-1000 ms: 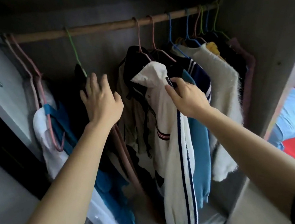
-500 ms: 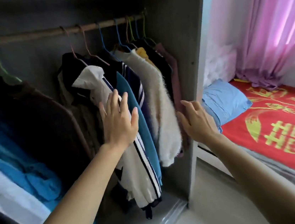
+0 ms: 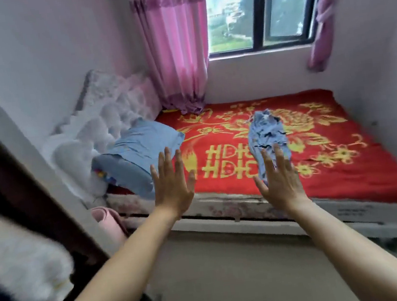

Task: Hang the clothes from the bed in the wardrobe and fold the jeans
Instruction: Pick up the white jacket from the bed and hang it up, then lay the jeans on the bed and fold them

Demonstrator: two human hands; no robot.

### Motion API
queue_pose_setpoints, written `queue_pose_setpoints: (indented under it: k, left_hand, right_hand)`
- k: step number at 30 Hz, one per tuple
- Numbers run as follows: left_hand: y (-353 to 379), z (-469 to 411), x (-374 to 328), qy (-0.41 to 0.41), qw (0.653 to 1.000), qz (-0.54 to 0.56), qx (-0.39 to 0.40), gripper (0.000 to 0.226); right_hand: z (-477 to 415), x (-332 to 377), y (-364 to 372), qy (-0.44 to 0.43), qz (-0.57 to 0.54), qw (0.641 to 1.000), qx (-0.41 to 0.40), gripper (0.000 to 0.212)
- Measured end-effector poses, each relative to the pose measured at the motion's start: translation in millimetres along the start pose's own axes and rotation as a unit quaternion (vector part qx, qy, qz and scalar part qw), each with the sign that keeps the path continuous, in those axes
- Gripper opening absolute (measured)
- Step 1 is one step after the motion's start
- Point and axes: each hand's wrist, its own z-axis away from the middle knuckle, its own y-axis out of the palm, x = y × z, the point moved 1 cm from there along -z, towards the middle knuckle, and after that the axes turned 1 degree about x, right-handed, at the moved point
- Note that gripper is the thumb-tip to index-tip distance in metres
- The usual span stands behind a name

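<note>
Light blue jeans [image 3: 267,137] lie crumpled on the red and gold blanket of the bed [image 3: 345,170], near its middle. My left hand [image 3: 173,184] is stretched out in the air in front of the bed's near edge, fingers straight, holding nothing. My right hand [image 3: 279,178] reaches forward the same way, empty, its fingertips overlapping the near end of the jeans in the picture; I cannot tell whether they touch. The wardrobe's edge [image 3: 20,172] shows at the left, with a white fluffy garment [image 3: 18,260] hanging in it.
A blue pillow [image 3: 140,155] lies at the head of the bed against a white tufted headboard [image 3: 103,117]. A pink rolled item [image 3: 108,221] stands between bed and wardrobe. Pink curtains [image 3: 174,45] frame the window [image 3: 262,10]. Grey floor [image 3: 232,271] lies before the bed.
My view has swung right from the wardrobe to the bed. Both hands have left the hanging clothes and now stretch toward the bed, empty.
</note>
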Motion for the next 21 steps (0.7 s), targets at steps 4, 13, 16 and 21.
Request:
queue_pose_setpoints:
  k: [4, 13, 16, 21]
  left_hand:
    - [52.3, -44.5, -66.2, 0.055, 0.997, 0.005, 0.048, 0.070]
    - [149.5, -184.2, -93.7, 0.124, 0.989, 0.038, 0.063, 0.073]
    - [175.7, -246.0, -84.4, 0.118, 0.989, 0.053, 0.076, 0.072]
    - [208.1, -351.6, -83.2, 0.137, 0.986, 0.062, 0.077, 0.070]
  right_hand:
    - [-14.4, -82.6, 2.1, 0.059, 0.030, 0.998, 0.017, 0.086]
    - [-117.6, -136.5, 66.0, 0.109, 0.026, 0.992, 0.052, 0.092]
    - [-176.6, -145.1, 81.0, 0.125, 0.034, 0.990, 0.061, 0.092]
    - [-263.4, -166.9, 94.4, 0.142, 0.042, 0.988, 0.049, 0.090]
